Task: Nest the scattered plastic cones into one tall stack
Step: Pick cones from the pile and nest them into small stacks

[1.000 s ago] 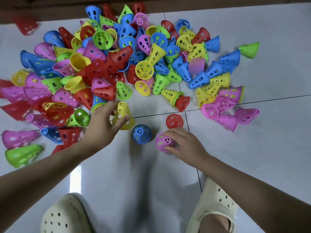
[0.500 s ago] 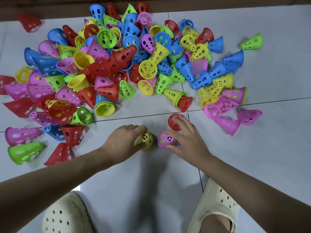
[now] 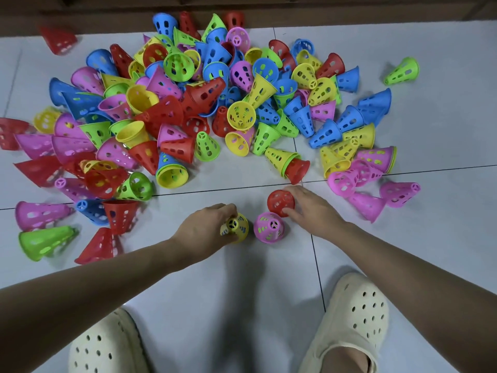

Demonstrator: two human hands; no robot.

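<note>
A big heap of perforated plastic cones [image 3: 204,103] in red, blue, yellow, green and pink lies across the white tiled floor. Three cones stand upright near me. My left hand [image 3: 204,228] grips a yellow cone [image 3: 238,227] that sits over a blue one, whose colour shows through the holes. Just right of it stands a pink cone [image 3: 269,227], untouched. My right hand [image 3: 312,208] holds a red cone [image 3: 279,201], with fingers curled round its right side.
My two feet in cream perforated clogs [image 3: 355,316] stand on the floor below the hands. A dark baseboard [image 3: 349,9] runs along the far edge. Stray cones lie apart: a green one [image 3: 402,71] at far right, pink ones [image 3: 398,193] on the right.
My left hand picked the yellow cone from the heap's edge and set it over the blue cone. My right hand left the pink cone and took the red one.
</note>
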